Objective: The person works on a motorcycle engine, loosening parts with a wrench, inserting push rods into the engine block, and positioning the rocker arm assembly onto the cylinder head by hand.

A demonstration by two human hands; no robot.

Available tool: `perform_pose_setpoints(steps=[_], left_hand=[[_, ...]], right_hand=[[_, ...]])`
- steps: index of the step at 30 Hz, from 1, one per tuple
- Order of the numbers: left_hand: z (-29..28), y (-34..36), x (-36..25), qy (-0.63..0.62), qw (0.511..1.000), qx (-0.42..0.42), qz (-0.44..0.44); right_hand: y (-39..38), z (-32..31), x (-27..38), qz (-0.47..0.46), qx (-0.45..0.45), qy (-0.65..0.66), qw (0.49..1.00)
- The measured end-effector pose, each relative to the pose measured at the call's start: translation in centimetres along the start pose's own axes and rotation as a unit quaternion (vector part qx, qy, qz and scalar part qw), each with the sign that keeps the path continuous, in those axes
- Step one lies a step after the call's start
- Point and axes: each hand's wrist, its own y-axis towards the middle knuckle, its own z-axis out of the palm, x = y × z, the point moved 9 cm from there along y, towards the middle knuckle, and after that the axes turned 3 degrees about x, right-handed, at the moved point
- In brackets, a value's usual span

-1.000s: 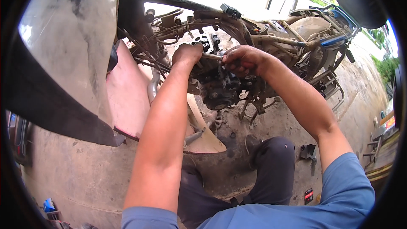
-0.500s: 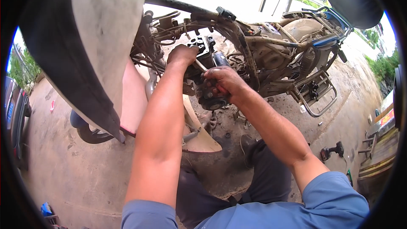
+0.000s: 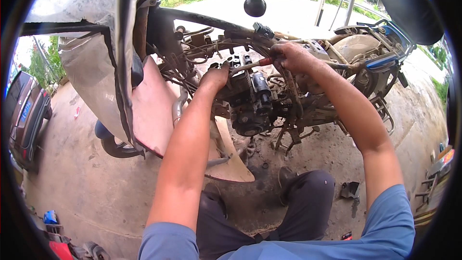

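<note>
A dusty motorcycle's exposed engine (image 3: pixel 248 118) stands in front of me, its top an open cylinder head (image 3: pixel 233 60) with holes and studs. My right hand (image 3: pixel 293 58) grips a metal tool with a red handle (image 3: pixel 250 66), whose shaft slants down-left onto the head. My left hand (image 3: pixel 216 76) is closed at the head, beside the tool's far end; what its fingers hold is hidden. Hoses and cables (image 3: pixel 187 62) surround the work, and a black cylindrical part (image 3: pixel 262 91) sits on the engine's right side.
A pale pink body panel (image 3: pixel 151 106) and torn windshield cover (image 3: pixel 91 82) flank my left arm. The rear rack (image 3: pixel 385 120) is at right, a parked car (image 3: pixel 26 118) at far left, a red object (image 3: pixel 60 248) at lower left, and a wooden bench (image 3: pixel 423 216) at far right.
My right hand swung down toward the engine, then back up and rightward, raising the tool's handle end. My left hand stayed at the cylinder head. The view has shifted, showing more handlebar.
</note>
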Motion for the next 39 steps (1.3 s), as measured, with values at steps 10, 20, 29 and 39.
perform_pose_setpoints(steps=[10,20,29,39], left_hand=[[-0.9,0.3,1.4,-0.058,0.998,-0.026,-0.02],[-1.8,-1.9,0.6,-0.081,0.994,-0.071,-0.001],[-1.4,-0.5,-0.8,0.022,1.0,-0.021,-0.004],[-0.9,-0.9,-2.4,0.021,0.999,0.012,0.038]], right_hand=[[-0.4,6.6,4.4,0.071,0.283,0.27,0.918],[0.0,11.3,4.8,0.169,0.272,0.612,0.723],[-1.7,11.1,4.1,0.199,0.201,0.609,0.741],[-4.7,13.4,6.2,0.263,0.017,0.669,0.695]])
